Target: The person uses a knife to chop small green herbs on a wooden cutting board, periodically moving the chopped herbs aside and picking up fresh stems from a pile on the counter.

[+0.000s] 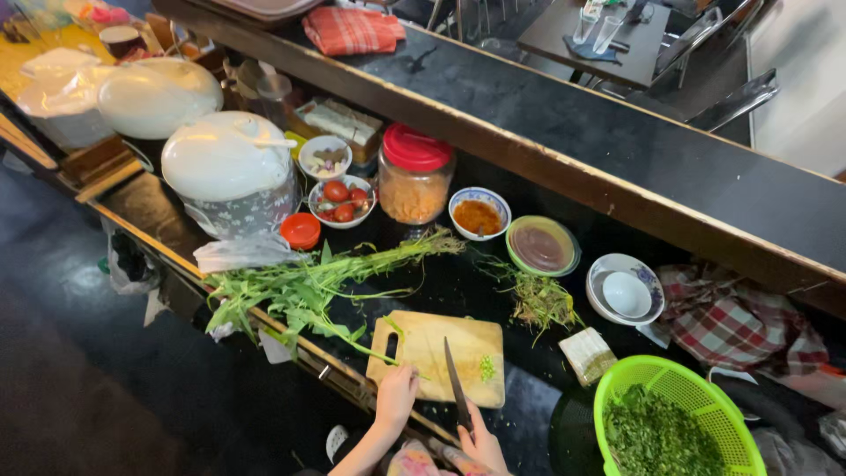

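On the cutting board (438, 351), right hand's (483, 445) grip grasps knife (456, 383), blade pointing away.

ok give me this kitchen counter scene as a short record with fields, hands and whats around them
left hand: rests on the near left edge of the wooden cutting board, beside a green stem
right hand: grips a knife, blade lying over the board
on board: small pile of chopped greens
left of board: bunch of leafy green stems
right: green colander holding chopped greens
behind: red-lidded jar, bowl of tomatoes, white rice cooker
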